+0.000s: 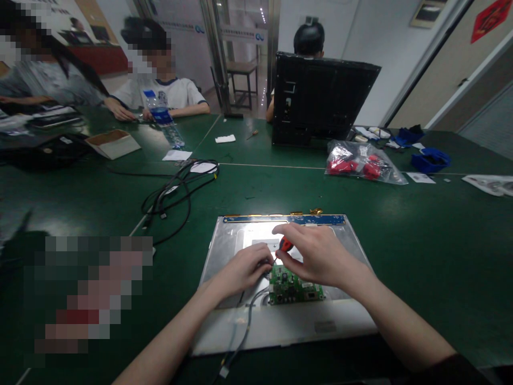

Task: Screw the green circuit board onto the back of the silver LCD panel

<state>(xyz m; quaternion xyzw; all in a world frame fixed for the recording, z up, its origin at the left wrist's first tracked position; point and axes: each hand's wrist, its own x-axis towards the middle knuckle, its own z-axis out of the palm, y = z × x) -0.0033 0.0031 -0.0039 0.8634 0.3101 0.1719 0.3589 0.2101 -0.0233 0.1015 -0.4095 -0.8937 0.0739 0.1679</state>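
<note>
My right hand (316,252) grips a small screwdriver (286,244) by its red and black handle, the shaft slanting down to the left. Its tip is by the upper left corner of a green circuit board (294,286). Next to that tip, my left hand (250,264) has its fingers curled and pressed together; what they pinch, if anything, is hidden. Both hands are over a flat silver display panel (224,246) lying on its face, with a blue strip board (260,219) along its far edge. Grey wires (249,321) run from the board's left side over the near edge.
The green table (420,251) holds coiled black cables (180,187), a bag of red parts (360,163), a black monitor (320,101), a water bottle (164,120) and an open box (113,143). Several people sit across the table. A blurred patch covers the lower left.
</note>
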